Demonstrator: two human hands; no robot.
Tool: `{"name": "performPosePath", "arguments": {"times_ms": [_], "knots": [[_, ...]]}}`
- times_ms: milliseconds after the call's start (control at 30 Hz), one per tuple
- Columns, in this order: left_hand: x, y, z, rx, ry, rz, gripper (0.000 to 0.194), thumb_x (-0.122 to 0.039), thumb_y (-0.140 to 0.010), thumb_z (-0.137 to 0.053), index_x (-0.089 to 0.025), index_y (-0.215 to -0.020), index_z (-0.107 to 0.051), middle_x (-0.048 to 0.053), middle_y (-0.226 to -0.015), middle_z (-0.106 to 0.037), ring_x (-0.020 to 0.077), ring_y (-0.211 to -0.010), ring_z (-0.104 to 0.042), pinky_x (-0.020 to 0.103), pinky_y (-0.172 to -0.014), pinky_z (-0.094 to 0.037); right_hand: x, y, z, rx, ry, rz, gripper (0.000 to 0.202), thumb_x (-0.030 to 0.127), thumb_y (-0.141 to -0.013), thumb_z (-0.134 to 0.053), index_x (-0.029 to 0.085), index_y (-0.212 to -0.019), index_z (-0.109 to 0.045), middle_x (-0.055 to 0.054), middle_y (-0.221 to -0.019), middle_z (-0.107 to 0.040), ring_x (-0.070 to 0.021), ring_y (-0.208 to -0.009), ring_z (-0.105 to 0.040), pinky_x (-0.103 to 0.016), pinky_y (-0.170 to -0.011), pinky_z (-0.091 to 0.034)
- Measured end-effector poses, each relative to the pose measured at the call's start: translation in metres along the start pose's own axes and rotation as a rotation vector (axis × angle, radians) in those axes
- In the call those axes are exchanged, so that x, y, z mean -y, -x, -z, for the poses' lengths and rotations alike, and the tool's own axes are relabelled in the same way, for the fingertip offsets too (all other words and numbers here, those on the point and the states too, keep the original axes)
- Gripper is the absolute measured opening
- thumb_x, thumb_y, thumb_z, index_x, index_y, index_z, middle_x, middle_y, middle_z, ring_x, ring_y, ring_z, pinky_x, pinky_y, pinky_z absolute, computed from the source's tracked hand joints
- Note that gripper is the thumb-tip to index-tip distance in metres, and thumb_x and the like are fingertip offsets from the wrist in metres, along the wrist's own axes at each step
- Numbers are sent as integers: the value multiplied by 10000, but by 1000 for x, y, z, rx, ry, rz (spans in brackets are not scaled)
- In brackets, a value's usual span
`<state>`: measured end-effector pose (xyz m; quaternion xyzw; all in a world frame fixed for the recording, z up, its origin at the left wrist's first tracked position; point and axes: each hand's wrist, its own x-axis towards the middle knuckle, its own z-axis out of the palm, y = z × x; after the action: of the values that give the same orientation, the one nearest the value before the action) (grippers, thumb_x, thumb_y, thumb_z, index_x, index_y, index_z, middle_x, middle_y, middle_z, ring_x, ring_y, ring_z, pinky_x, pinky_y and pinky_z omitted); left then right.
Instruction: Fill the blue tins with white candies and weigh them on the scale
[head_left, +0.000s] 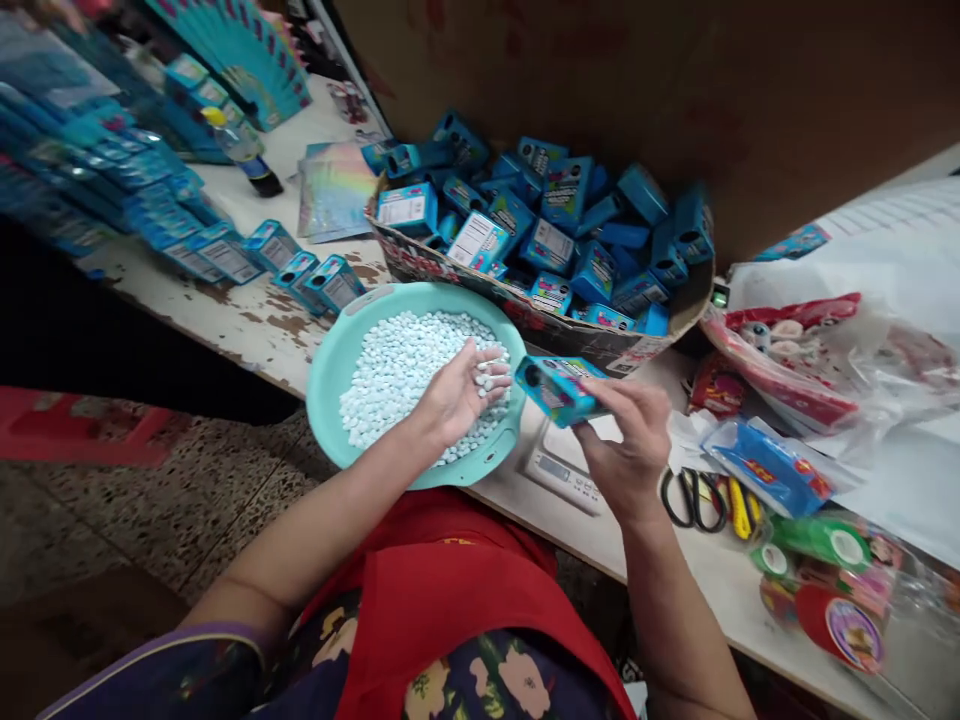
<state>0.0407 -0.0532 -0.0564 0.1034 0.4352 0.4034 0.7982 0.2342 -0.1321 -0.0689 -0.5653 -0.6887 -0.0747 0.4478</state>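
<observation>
A turquoise plastic basin (322, 400) holds a heap of small pale candies (397, 370). Over its right part is my left hand (461, 395), palm up with the fingers slightly curled and several candies lying on them. My right hand (634, 430) grips a small blue box (559, 388) between thumb and fingers, tilted beside the basin's right rim, with a dark round opening facing the basin. Below the box, a white digital scale (562, 470) sits on the table, partly hidden by my right hand.
Behind the basin, a cardboard tray (480, 290) is heaped with blue boxes (566, 190). Boxes in rows (225, 255) and a bottle (244, 155) stand at left. Scissors (694, 500), a yellow cutter (742, 510), tape rolls (847, 545) and plastic bags (772, 465) lie at right.
</observation>
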Motion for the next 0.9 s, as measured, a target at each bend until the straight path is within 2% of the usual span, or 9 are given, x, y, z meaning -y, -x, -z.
{"name": "performPosePath", "arguments": {"times_ms": [100, 167, 267, 400, 467, 533, 667, 800, 900], "knots": [[1, -7, -7, -46, 101, -14, 410, -408, -1010, -431, -100, -893, -675, 80, -714, -674, 148, -590, -624, 266, -597, -537, 22, -23, -17, 65, 113, 268, 316, 137, -860, -705, 315, -1121, -685, 14, -966, -746, -187, -952, -627, -427, -1043, -355], [-1, -11, -8, -67, 195, -27, 370, -365, -1006, -446, -103, -867, -667, 82, -723, -685, 154, -614, -639, 274, -641, -545, 29, -31, -29, 58, 125, 344, 326, 121, -878, -681, 317, -1139, -678, 21, -953, -754, -180, -963, -624, -429, -1070, -327], [-4, -12, -6, -87, 274, -36, 321, -299, -1001, -463, -109, -812, -641, 32, -626, -625, 107, -502, -565, 219, -535, -485, 27, -33, -40, 24, 120, 348, 345, 127, -882, -679, 326, -1164, -673, 19, -975, -757, -178, -982, -628, -425, -1069, -327], [-5, -12, -2, -205, 297, -34, 279, -240, -980, -509, -148, -721, -551, -37, -538, -507, 65, -381, -427, 186, -390, -362, 23, -30, -44, 16, 89, 249, 344, 139, -857, -708, 340, -1136, -691, 18, -966, -749, -186, -963, -645, -420, -1024, -362], [-5, -11, 1, -210, 291, -32, 252, -223, -961, -545, -157, -718, -528, -47, -535, -482, 63, -375, -423, 176, -363, -343, 23, -27, -44, 8, 35, 160, 338, 154, -832, -730, 330, -1119, -703, 8, -973, -743, -198, -963, -650, -424, -994, -389], [-8, -9, 3, -123, 252, -3, 236, -225, -971, -530, -146, -749, -547, -43, -535, -463, 56, -376, -421, 148, -327, -283, 20, -21, -42, 6, -61, 19, 328, 188, -815, -742, 313, -1117, -712, -8, -1003, -731, -210, -966, -649, -421, -952, -433], [-27, 0, 14, 74, 187, 36, 275, -242, -1010, -444, -133, -791, -569, -43, -546, -428, 31, -352, -357, 112, -289, -178, 3, 4, -31, -81, -334, -414, 312, 288, -747, -792, 238, -1048, -726, -25, -989, -691, -199, -915, -643, -381, -856, -516], [-51, 4, 31, -12, 148, -38, 322, -275, -1024, -407, -141, -768, -551, -24, -566, -453, 41, -377, -398, 104, -291, -219, -24, 46, -11, -249, -503, -785, 349, 274, -628, -865, 195, -931, -710, 12, -892, -666, -166, -850, -643, -374, -879, -528], [-57, 1, 45, -116, 90, -70, 282, -215, -1014, -403, -129, -791, -552, 7, -628, -517, 49, -423, -453, 105, -299, -252, -40, 75, 1, -287, -472, -953, 424, 288, -575, -893, 180, -941, -709, -2, -920, -690, -180, -867, -659, -411, -927, -523]]}}
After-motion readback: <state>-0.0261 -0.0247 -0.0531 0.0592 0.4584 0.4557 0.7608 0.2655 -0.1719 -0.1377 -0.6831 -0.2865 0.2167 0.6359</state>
